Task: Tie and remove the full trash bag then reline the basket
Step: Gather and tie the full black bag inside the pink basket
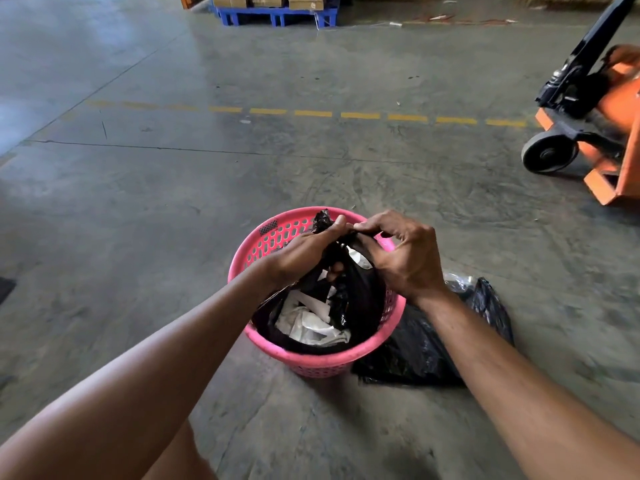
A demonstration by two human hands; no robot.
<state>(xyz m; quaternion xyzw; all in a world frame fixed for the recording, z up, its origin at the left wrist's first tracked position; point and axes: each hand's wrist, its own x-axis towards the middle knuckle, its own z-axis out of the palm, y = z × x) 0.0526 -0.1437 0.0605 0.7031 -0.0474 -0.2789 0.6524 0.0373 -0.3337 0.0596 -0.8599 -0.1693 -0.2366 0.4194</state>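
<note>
A pink perforated plastic basket (313, 362) stands on the concrete floor in front of me. Inside it sits a black trash bag (360, 299) holding white paper and plastic waste (308, 323). My left hand (304, 252) grips a gathered edge of the bag above the basket's far rim. My right hand (403, 256) pinches the bag's other gathered edge, fingertips nearly touching the left hand. The bag's mouth is still partly open below my hands. A second black bag (422, 348) lies crumpled on the floor to the right of the basket.
An orange pallet jack (588, 126) with a black handle stands at the right. A dashed yellow line (360, 115) crosses the floor beyond the basket. A blue pallet (277, 15) stacked with cardboard boxes is at the far back.
</note>
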